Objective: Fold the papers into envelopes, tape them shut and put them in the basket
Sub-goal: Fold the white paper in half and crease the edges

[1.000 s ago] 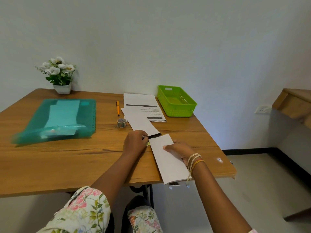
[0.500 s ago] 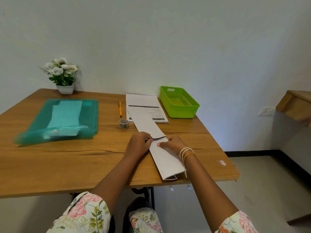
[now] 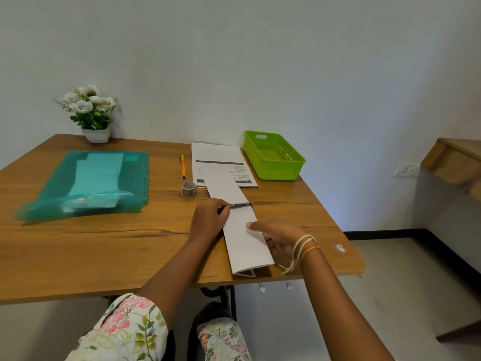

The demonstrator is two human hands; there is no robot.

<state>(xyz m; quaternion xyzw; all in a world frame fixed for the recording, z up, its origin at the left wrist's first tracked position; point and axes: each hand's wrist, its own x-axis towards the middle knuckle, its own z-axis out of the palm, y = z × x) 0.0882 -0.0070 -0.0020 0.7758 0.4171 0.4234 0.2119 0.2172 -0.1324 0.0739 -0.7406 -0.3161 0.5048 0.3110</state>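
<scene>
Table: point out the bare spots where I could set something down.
On the table, bare wood runs along the near edge below the teal folder, left of the left hand. A smaller patch lies right of the folded paper, below the green basket. Crowded: the centre back, with pen, tape roll and printed sheets.

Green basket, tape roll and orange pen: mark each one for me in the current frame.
green basket (image 3: 278, 170), head view, on its near side wall
tape roll (image 3: 189, 188), head view, on the roll's side
orange pen (image 3: 183, 166), head view, mid-barrel
</scene>
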